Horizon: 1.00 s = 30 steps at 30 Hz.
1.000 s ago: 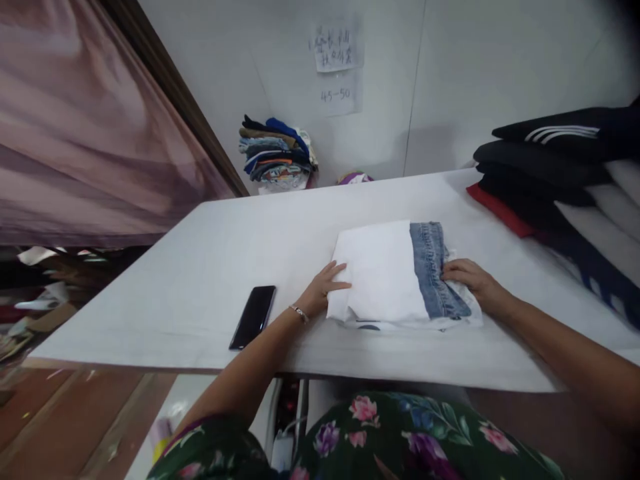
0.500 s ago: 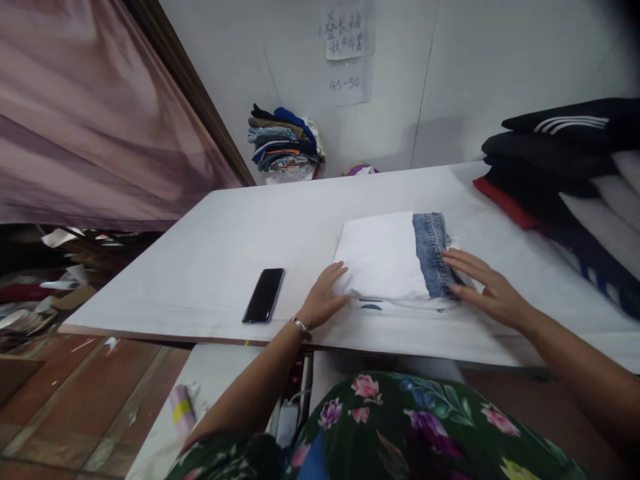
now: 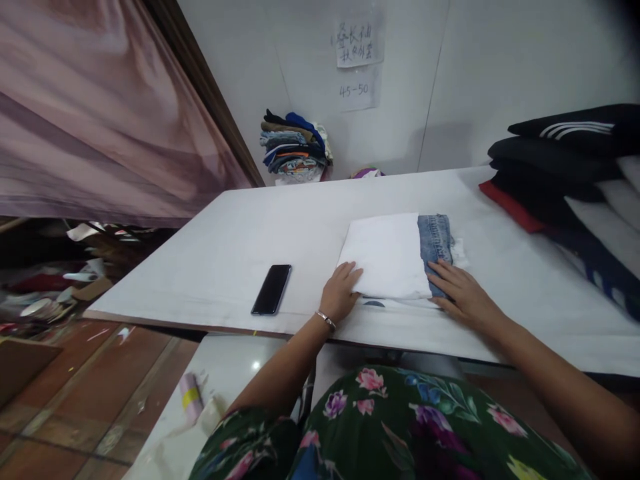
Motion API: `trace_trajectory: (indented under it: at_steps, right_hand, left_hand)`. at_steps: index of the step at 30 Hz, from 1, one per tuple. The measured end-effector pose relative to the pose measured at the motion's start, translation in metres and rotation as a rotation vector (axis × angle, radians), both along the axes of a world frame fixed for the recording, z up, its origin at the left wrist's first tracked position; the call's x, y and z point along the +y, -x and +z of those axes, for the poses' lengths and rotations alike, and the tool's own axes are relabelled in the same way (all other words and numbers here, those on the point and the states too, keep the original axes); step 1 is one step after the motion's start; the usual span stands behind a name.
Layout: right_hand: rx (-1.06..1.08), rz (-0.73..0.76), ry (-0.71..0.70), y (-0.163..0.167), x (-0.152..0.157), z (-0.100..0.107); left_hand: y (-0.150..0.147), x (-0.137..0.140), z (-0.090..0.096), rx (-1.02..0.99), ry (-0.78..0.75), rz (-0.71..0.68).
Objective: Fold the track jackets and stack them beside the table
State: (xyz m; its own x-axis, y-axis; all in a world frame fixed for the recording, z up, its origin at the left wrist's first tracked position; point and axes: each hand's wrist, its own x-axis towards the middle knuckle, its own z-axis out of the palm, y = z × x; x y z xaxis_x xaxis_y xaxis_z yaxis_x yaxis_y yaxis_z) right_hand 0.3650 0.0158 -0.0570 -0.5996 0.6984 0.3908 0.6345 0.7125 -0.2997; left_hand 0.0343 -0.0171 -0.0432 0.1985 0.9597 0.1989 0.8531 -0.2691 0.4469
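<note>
A folded white garment point(image 3: 387, 257) with a blue denim band point(image 3: 434, 243) along its right side lies flat on the white table point(image 3: 280, 227), near the front edge. My left hand point(image 3: 342, 290) rests on its left front corner, fingers stretched out over the cloth. On the denim band lies my right hand point(image 3: 457, 290), fingers extended and pressing flat near the right front corner. Neither hand grasps anything. Under the front edge a bit of dark print shows on a white layer. A black phone point(image 3: 271, 289) lies left of my left hand.
Dark folded clothes point(image 3: 555, 167) are piled high at the right. Against the wall stands a smaller stack of folded clothes point(image 3: 295, 148). A pink curtain point(image 3: 110, 113) hangs at the left. Handwritten paper signs point(image 3: 359, 50) are on the wall. A pink roll point(image 3: 191, 398) lies below the table.
My right hand has moved left from the garment's right edge onto the denim band. My left hand lies more over the left corner. The view has shifted slightly.
</note>
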Motion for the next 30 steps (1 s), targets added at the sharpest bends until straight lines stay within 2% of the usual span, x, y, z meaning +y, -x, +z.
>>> trace_trajectory:
  at_steps: [7,15,19,25,30]
  right_hand:
    - [-0.045,0.003,-0.049,-0.003,-0.001,-0.008]
    - [-0.048,-0.011,-0.081,-0.003,-0.005,-0.014]
    - [-0.033,-0.011,-0.085,-0.001,-0.005,-0.012]
    - [-0.020,0.008,-0.092,-0.001,-0.006,-0.011]
    - [-0.009,0.006,-0.016,-0.002,-0.011,-0.005]
  left_hand:
    - [0.017,-0.003,-0.003,0.068,0.045,0.103]
    - [0.018,-0.001,-0.008,0.083,0.034,0.074]
    - [0.026,-0.001,-0.006,0.120,0.037,0.009]
    - [0.039,-0.005,0.008,0.095,0.135,-0.087]
    - [0.038,-0.003,0.036,0.033,0.292,-0.143]
